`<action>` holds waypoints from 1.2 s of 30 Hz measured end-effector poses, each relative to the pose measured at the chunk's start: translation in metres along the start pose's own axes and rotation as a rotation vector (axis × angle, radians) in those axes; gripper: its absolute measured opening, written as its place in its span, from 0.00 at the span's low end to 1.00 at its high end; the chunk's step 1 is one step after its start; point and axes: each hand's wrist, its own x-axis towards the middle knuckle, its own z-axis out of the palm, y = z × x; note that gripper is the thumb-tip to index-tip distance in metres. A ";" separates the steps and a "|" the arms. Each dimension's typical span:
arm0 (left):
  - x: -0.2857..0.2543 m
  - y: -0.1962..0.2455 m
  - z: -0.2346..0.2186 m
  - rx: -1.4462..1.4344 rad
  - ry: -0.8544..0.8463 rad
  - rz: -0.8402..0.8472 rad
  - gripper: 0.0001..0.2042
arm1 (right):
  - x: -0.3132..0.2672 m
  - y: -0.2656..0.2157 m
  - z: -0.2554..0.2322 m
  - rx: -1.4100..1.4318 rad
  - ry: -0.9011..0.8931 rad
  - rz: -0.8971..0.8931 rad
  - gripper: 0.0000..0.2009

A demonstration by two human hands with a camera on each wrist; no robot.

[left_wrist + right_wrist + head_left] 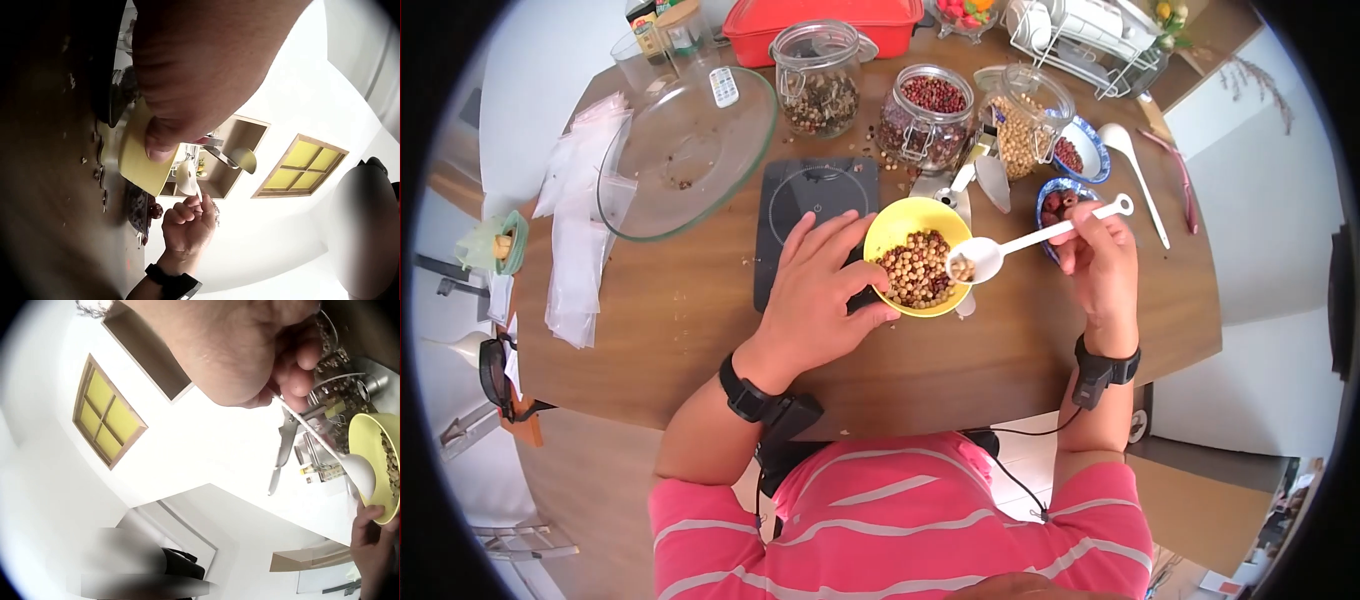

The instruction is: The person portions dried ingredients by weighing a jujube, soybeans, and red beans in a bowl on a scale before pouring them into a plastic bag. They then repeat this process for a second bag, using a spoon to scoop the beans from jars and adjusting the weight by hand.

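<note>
A yellow bowl (887,228) sits at the middle of the table, part filled with tan and dark red beans (920,268). My left hand (812,293) grips its left side, the thumb (161,139) lying along the outer wall. With fingers curled round the handle, my right hand (1106,268) holds a white spoon (1032,239). The spoon's scoop overlaps the bowl's right rim and carries a few tan beans (962,268). Just behind the right hand stands a blue-patterned bowl (1043,191) of dark red pieces, partly hidden by the fingers.
Behind the yellow bowl are a black scale (775,200) and three clip-top jars, among them one of red beans (927,130) and a tilted one of tan beans (1018,140). A glass lid (730,130) and plastic bags (578,260) lie left; a white ladle (1138,180) lies right.
</note>
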 end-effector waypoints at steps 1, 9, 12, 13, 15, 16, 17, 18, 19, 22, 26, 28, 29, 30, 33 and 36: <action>0.000 0.000 0.000 -0.002 -0.001 0.007 0.15 | 0.000 -0.004 -0.007 0.011 0.057 -0.039 0.07; -0.002 0.000 0.002 -0.010 0.030 0.053 0.15 | 0.043 -0.075 -0.055 -0.097 0.485 -0.300 0.10; -0.002 0.001 0.002 0.010 0.037 0.055 0.14 | 0.065 -0.084 -0.036 -0.163 0.559 -0.423 0.11; -0.002 0.002 0.001 0.013 0.042 0.050 0.14 | 0.070 -0.080 -0.034 -0.301 0.483 -0.465 0.11; -0.002 0.002 0.001 0.019 0.048 0.043 0.14 | 0.072 -0.072 -0.025 -0.562 0.326 -0.468 0.11; -0.002 0.001 0.001 0.011 0.066 0.050 0.15 | 0.070 -0.071 -0.022 -0.557 0.321 -0.470 0.11; -0.003 0.001 0.000 0.003 0.081 0.054 0.16 | 0.067 -0.069 -0.020 -0.666 0.341 -0.511 0.12; -0.003 0.000 -0.002 0.009 0.079 0.046 0.16 | 0.066 -0.066 -0.019 -0.775 0.361 -0.550 0.12; -0.002 -0.001 -0.006 0.029 0.077 0.052 0.15 | 0.068 -0.062 -0.024 -0.650 0.349 -0.629 0.13; 0.002 -0.005 -0.011 0.066 0.059 0.038 0.14 | 0.055 -0.056 -0.016 -0.396 0.460 -0.762 0.13; 0.002 -0.003 -0.007 -0.011 -0.009 0.004 0.14 | 0.038 -0.042 -0.015 -0.259 0.518 -0.810 0.10; 0.002 -0.006 -0.015 0.051 -0.011 0.020 0.14 | 0.027 -0.038 -0.030 -0.115 0.464 -0.783 0.09; 0.003 -0.006 -0.016 0.046 -0.006 0.005 0.13 | 0.020 -0.040 -0.039 -0.025 0.384 -0.772 0.09; 0.004 -0.004 -0.013 0.044 -0.021 -0.003 0.13 | 0.012 -0.043 -0.044 0.061 0.300 -0.756 0.10; 0.005 -0.001 -0.005 0.044 -0.018 0.029 0.14 | -0.005 -0.052 -0.034 0.000 0.108 -0.673 0.09; 0.006 0.000 -0.004 0.081 -0.039 0.046 0.14 | -0.019 -0.045 0.000 -0.199 -0.132 -0.566 0.06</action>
